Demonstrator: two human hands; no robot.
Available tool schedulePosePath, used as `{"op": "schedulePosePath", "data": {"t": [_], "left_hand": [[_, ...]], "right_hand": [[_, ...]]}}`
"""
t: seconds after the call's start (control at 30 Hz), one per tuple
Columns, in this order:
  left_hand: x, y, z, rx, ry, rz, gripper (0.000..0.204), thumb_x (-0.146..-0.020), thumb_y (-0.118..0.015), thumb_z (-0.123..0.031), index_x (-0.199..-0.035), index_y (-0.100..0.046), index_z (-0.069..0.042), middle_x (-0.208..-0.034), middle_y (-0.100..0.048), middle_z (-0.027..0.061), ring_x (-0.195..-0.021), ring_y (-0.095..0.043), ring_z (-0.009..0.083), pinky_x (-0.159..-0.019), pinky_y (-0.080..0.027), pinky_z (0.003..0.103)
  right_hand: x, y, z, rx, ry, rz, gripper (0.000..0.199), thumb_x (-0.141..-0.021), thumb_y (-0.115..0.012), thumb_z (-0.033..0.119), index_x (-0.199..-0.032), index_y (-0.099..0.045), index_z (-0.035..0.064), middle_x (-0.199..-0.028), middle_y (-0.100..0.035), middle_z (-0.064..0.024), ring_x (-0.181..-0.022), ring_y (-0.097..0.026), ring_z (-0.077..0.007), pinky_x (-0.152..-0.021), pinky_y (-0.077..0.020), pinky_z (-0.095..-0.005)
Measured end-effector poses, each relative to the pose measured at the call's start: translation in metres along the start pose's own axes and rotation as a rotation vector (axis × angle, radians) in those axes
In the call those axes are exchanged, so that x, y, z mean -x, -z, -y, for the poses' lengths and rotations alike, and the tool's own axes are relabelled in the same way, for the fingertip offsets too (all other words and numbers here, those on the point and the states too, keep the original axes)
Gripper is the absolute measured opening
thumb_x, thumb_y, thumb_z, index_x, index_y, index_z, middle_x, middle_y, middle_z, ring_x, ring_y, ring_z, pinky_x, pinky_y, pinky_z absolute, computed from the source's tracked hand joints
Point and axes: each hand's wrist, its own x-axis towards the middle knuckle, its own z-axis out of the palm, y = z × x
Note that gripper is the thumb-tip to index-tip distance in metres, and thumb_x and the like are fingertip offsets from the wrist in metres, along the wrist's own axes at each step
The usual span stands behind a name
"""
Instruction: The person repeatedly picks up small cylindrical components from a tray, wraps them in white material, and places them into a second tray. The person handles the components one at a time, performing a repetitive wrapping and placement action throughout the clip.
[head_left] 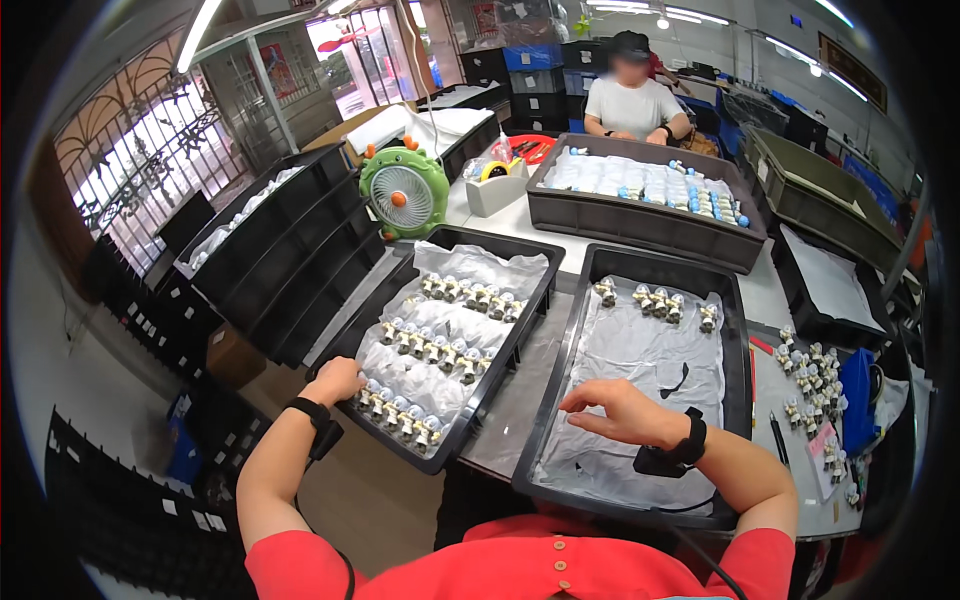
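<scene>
My left hand (337, 381) is closed at the near left rim of a black tray (502, 372), its fingers curled over the edge beside the nearest row of figurines. That tray holds three rows of small white-and-gold figurines (432, 347) with dark bases, set between strips of crumpled white sheet. Over a second black tray (740, 400) hovers my right hand (618, 410), open, fingers stretched to the left and holding nothing. This tray is lined with a white sheet (640, 350); a short row of figurines (660, 303) lies at its far end, and dark scraps lie lower down.
Loose figurines (818, 380) cluster on the table at right, near a blue bin (857, 400) and a pen (779, 440). Beyond the trays stand a green fan (404, 190), a tape dispenser (497, 190) and a brown crate (640, 225) of blue-topped figurines. A person (636, 105) sits opposite.
</scene>
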Motion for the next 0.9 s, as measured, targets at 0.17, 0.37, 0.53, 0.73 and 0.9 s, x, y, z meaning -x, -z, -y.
{"op": "schedulePosePath", "data": {"t": [0.17,0.37,0.53,0.73,0.9], "left_hand": [[0.026,-0.005,0.0,0.384,-0.075,-0.461,0.034,-0.074,-0.066,-0.017,-0.104,-0.062,-0.001,-0.104,-0.061,0.0187,-0.099,-0.058,0.0335,-0.086,-0.046,0.038],[0.063,-0.017,-0.048,0.608,-0.306,-0.744,0.027,-0.073,-0.065,-0.008,-0.099,-0.062,-0.002,-0.104,-0.061,0.0169,-0.098,-0.058,0.0326,-0.086,-0.045,0.037],[0.053,-0.023,-0.055,0.541,-0.198,-0.555,0.026,-0.076,-0.064,-0.021,-0.097,-0.065,-0.007,-0.103,-0.062,0.0154,-0.099,-0.058,0.0313,-0.086,-0.044,0.038],[0.076,-0.009,-0.05,0.421,-0.045,-0.305,0.039,-0.084,-0.058,-0.035,-0.109,-0.063,-0.006,-0.096,-0.065,0.0171,-0.088,-0.062,0.0259,-0.078,-0.046,0.035],[0.077,0.001,-0.066,0.556,-0.205,-0.426,0.03,-0.086,-0.056,-0.026,-0.107,-0.063,-0.005,-0.092,-0.066,0.0152,-0.082,-0.061,0.0248,-0.076,-0.045,0.033]], "right_hand": [[0.001,-0.002,0.0,0.045,0.027,0.04,0.02,-0.084,-0.061,0.015,-0.099,-0.061,0.0018,-0.09,-0.064,-0.0129,-0.085,-0.062,-0.0248,-0.075,-0.0493,-0.0342],[0.0,-0.004,-0.003,0.001,0.002,0.094,0.022,-0.084,-0.06,0.016,-0.101,-0.06,0.002,-0.09,-0.063,-0.0134,-0.084,-0.062,-0.0268,-0.075,-0.0488,-0.0354],[0.006,-0.007,-0.012,-0.002,0.008,0.098,0.022,-0.082,-0.06,0.017,-0.099,-0.059,0.0016,-0.087,-0.063,-0.0139,-0.082,-0.061,-0.028,-0.073,-0.0477,-0.0373],[-0.004,-0.022,-0.026,-0.153,0.02,0.056,0.023,-0.078,-0.063,0.015,-0.095,-0.061,0.0003,-0.085,-0.066,-0.013,-0.078,-0.063,-0.0238,-0.069,-0.0493,-0.034],[0.002,-0.011,-0.006,-0.201,0.019,0.025,0.024,-0.074,-0.063,0.014,-0.093,-0.063,-0.0001,-0.087,-0.067,-0.0117,-0.08,-0.064,-0.0222,-0.07,-0.0506,-0.0324]]}}
